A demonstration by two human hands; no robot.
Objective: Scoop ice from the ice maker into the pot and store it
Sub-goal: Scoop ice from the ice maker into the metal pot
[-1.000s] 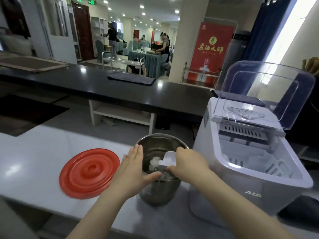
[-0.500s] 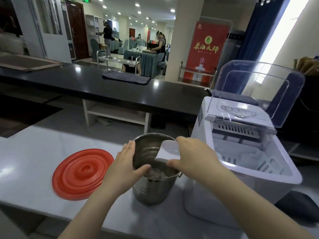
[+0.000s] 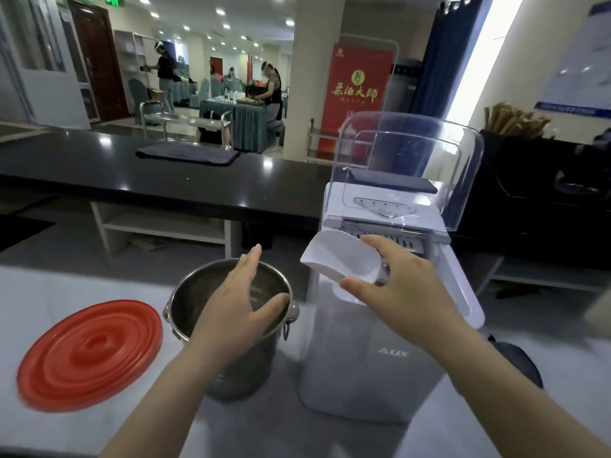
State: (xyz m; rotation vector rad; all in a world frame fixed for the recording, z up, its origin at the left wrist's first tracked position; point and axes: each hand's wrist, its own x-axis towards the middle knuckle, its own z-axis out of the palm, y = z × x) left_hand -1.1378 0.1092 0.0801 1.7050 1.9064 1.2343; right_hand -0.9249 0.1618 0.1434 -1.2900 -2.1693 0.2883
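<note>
On my pale grey counter [image 3: 49,285] the white box-shaped ice maker [image 3: 363,375] stands with its clear lid raised. The round steel pot [image 3: 258,365] sits just beside it at 9 o'clock, and the red ribbed plastic lid [image 3: 89,352] lies flat further out at 9. My right hand [image 3: 406,299] has the white plastic scoop [image 3: 340,259] pinched in its grip at the pot's 1 o'clock. My left hand [image 3: 231,305] hovers straight-fingered over the pot's mouth, holding nothing.

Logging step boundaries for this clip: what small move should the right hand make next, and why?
Probably lower the scoop into the ice maker for a load of ice. The right hand holds it, seemingly empty, in front of the open machine; its clear lid stands up, the left hand steadies the pot at its rim, and the red lid lies beside it.
</note>
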